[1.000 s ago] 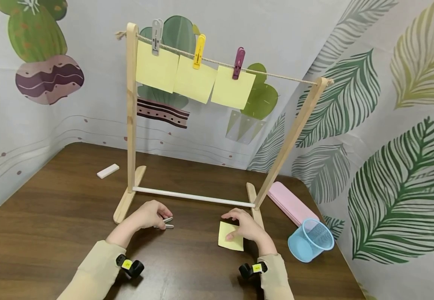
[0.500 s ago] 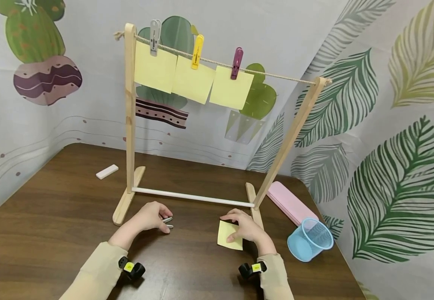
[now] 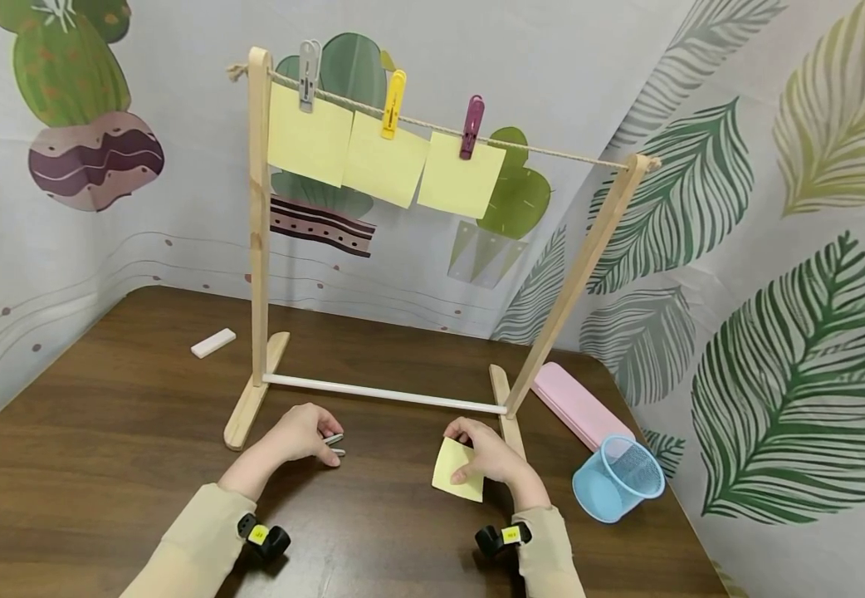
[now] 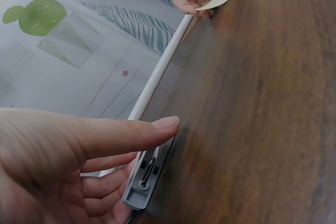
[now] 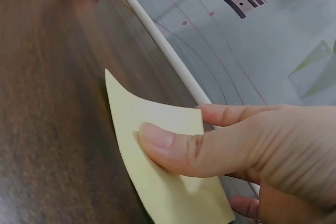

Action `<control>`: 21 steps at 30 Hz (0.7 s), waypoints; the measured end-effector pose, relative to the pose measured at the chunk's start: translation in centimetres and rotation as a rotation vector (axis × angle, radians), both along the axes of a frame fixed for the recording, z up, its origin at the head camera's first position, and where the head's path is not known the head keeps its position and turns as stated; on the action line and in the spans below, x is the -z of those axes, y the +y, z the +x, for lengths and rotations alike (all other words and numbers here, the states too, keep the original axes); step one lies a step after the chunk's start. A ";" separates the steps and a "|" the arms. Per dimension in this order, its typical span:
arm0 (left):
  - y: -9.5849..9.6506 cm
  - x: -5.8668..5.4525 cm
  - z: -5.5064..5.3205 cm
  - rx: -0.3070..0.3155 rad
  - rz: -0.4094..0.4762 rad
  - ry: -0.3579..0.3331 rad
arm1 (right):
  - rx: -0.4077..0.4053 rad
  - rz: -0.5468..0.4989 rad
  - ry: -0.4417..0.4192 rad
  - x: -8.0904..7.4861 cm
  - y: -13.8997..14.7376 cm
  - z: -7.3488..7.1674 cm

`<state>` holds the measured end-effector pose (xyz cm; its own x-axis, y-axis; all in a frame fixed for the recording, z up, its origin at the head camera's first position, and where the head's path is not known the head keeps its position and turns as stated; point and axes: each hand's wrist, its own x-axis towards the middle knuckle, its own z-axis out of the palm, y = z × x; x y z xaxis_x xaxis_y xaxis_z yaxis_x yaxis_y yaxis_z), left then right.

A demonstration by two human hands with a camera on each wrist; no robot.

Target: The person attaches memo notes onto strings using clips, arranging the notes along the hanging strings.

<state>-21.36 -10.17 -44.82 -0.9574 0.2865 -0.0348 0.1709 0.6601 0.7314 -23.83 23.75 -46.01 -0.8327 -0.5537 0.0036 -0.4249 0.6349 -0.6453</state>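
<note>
In the head view my left hand point(image 3: 300, 433) is low over the table, left of centre. It pinches a grey clothespin point(image 4: 149, 177) between thumb and fingers, as the left wrist view shows up close. My right hand point(image 3: 494, 455) holds a yellow sticky note point(image 5: 173, 195), thumb on its front and fingers behind it; the paper bows. Above both hands, a rope point(image 3: 552, 153) on a wooden rack point(image 3: 260, 208) carries three yellow notes, hung from a grey clothespin point(image 3: 309, 76), a yellow clothespin point(image 3: 393, 104) and a purple clothespin point(image 3: 471, 126).
A white bar point(image 3: 383, 393) joins the rack's feet behind the hands. To the right are a pink case point(image 3: 583, 407) and a light blue mesh cup point(image 3: 618, 479). A small white block point(image 3: 213, 343) lies left of the rack on the brown table point(image 3: 104, 473).
My right fingers have drawn in behind the sticky note's far edge, and the note now looks more curved. The left hand keeps its hold on the clothespin, almost still.
</note>
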 end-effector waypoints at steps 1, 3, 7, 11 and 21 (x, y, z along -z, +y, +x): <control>0.0 0.0 0.0 -0.004 -0.005 0.001 | 0.005 -0.004 -0.008 0.0 0.0 0.0; 0.1 0.1 0.0 -0.019 -0.010 0.000 | 0.011 -0.006 -0.012 -0.1 -0.1 0.0; 0.2 0.3 0.0 -0.044 -0.013 0.002 | 0.025 -0.009 -0.020 -0.2 0.0 0.0; 0.3 0.5 -0.1 -0.053 -0.016 0.005 | 0.041 -0.022 -0.044 -0.2 0.1 -0.1; 0.3 0.5 -0.1 -0.052 -0.023 0.022 | 0.048 -0.041 -0.065 0.2 0.5 -0.4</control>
<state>-21.44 -9.84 -45.32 -0.9717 0.2353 -0.0198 0.1514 0.6850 0.7127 -24.23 24.25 -46.18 -0.8578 -0.5132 -0.0297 -0.3504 0.6259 -0.6967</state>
